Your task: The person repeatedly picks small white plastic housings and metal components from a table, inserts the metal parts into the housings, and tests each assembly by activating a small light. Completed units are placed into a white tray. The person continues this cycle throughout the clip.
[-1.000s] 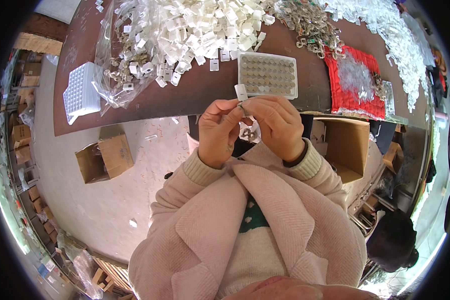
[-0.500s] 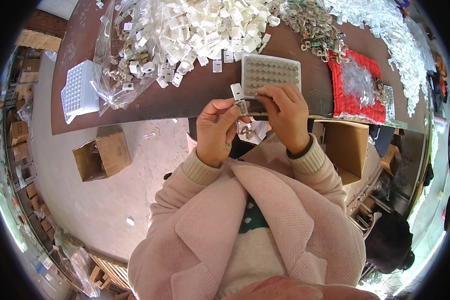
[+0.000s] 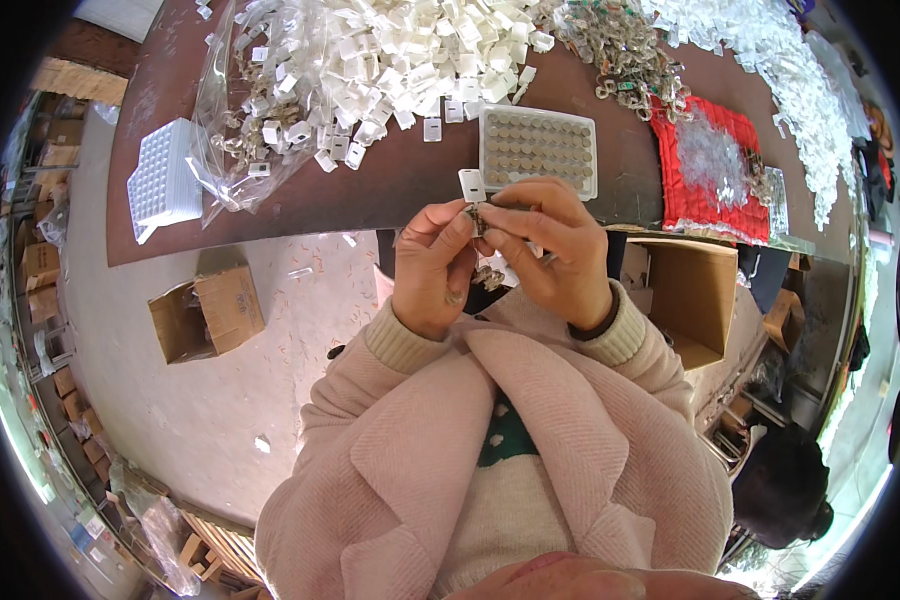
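Above the table's near edge, my left hand (image 3: 433,268) pinches a small opened plastic case between thumb and fingers. Its white slotted cover (image 3: 471,185) stands up past my fingertips; the lower part is mostly covered by my fingers. My right hand (image 3: 555,252) is closed too, thumb and fingertips pressed together against the lower part of the case. Whatever may be between those fingertips is hidden. Below my hands hangs a small beige-grey bunch of loops (image 3: 488,277). Just beyond my right hand lies a clear tray (image 3: 489,178) with rows of round silvery button cells (image 3: 538,143).
A large heap of white plastic cases (image 3: 400,65) covers the table's far middle, beside a clear bag (image 3: 210,150). Stacked white dimpled trays (image 3: 163,180) lie left. Metal-looking clips (image 3: 630,60), a red cloth (image 3: 690,200) and clear pieces (image 3: 770,75) lie right. Cardboard boxes (image 3: 232,308) stand below.
My right hand has moved left and slightly down from beside the button cell tray, bringing its fingertips to the case. My left hand still holds the case at nearly the same place.
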A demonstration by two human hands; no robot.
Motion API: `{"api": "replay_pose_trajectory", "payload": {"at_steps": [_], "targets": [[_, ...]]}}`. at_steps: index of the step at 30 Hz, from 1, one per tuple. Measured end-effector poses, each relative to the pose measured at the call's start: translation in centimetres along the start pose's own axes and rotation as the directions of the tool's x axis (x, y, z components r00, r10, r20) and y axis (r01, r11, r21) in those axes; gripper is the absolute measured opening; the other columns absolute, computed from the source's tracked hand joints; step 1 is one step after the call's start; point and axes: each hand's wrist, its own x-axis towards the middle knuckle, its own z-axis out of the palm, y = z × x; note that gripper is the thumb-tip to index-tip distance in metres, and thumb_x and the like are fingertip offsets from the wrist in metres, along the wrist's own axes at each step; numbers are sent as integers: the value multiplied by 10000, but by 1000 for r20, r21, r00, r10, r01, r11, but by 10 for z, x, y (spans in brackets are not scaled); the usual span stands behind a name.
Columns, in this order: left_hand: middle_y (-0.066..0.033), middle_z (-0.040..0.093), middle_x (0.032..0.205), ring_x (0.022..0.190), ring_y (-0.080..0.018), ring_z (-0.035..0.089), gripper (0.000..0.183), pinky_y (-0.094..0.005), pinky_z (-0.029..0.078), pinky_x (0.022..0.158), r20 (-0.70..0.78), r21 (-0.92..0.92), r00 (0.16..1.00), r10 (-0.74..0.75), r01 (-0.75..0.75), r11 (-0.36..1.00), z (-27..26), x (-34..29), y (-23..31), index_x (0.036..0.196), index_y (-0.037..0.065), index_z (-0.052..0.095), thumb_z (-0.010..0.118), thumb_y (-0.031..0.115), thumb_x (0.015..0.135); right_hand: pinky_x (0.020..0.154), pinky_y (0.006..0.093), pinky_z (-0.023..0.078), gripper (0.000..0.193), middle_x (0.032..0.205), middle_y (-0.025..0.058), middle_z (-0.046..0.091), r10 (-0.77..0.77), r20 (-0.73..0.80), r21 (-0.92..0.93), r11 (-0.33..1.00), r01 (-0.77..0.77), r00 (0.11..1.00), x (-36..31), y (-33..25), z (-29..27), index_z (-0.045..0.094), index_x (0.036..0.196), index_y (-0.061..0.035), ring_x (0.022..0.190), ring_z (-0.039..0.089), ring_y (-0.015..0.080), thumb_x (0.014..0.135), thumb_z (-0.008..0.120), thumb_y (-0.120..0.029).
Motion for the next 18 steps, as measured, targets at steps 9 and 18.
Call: {"api": "replay_pose_trajectory", "payload": {"at_steps": [9, 18], "targets": [[-89, 721, 933, 679, -102, 672, 119, -150, 400, 390, -50, 46, 999, 1, 1, 999, 7, -5, -2, 1084, 31, 668, 612, 20, 980, 874, 369, 516, 232, 1098, 140, 654, 50, 41, 128, 990, -55, 998, -15, -1, 0, 727, 1095, 11, 1038, 630, 300, 866, 722, -19], [-142, 723, 970, 605, -76, 598, 147, -146, 364, 406, 1, 44, 993, -116, 116, 992, 12, -6, 5, 1102, 30, 661, 641, 97, 973, 806, 262, 522, 178, 990, 74, 707, 678, 202, 502, 547, -669, 706, 0, -5, 1, 694, 1102, 28, 891, 661, 132, 950, 665, -61]]}}
